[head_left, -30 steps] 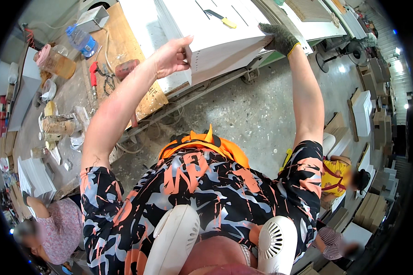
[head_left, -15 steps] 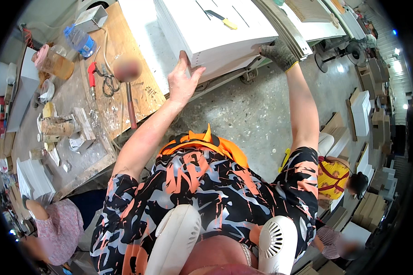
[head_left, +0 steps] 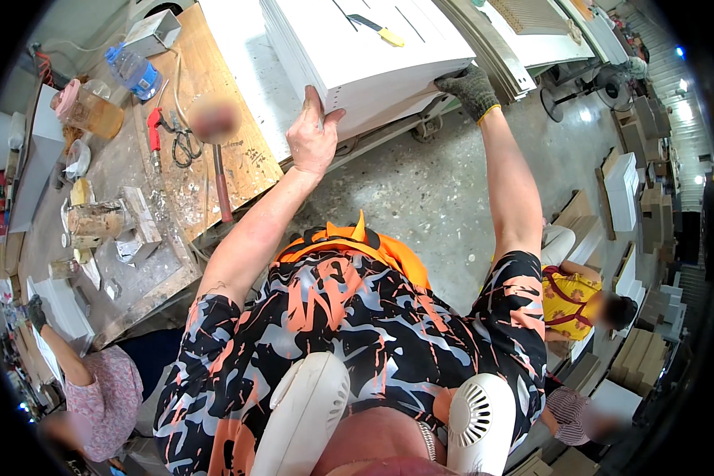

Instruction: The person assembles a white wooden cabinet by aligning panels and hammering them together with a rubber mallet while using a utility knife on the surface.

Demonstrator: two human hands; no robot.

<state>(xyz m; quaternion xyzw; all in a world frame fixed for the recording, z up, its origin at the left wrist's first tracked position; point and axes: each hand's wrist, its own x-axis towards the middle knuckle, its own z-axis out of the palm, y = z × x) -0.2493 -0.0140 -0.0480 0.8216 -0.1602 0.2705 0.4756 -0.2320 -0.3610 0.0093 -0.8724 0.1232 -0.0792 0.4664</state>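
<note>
A stack of white boards (head_left: 373,47) lies on a wheeled cart ahead of me. My bare left hand (head_left: 313,135) presses flat against the stack's near left corner, fingers together. My right hand (head_left: 470,89), in a dark knit glove with a yellow cuff, grips the stack's near right corner. A yellow-handled utility knife (head_left: 377,29) rests on top of the stack.
A worn wooden workbench (head_left: 214,87) stands to the left with a hammer (head_left: 218,170), red pliers (head_left: 154,135), scissors, a blue bottle (head_left: 132,70) and a jar. Other people work at lower left (head_left: 95,397) and at right (head_left: 579,293). White boards and boxes (head_left: 623,190) line the right side.
My left hand has slid right and down along the stack's near edge to its left corner. The stack has shifted closer to me. My right hand stays at the right corner.
</note>
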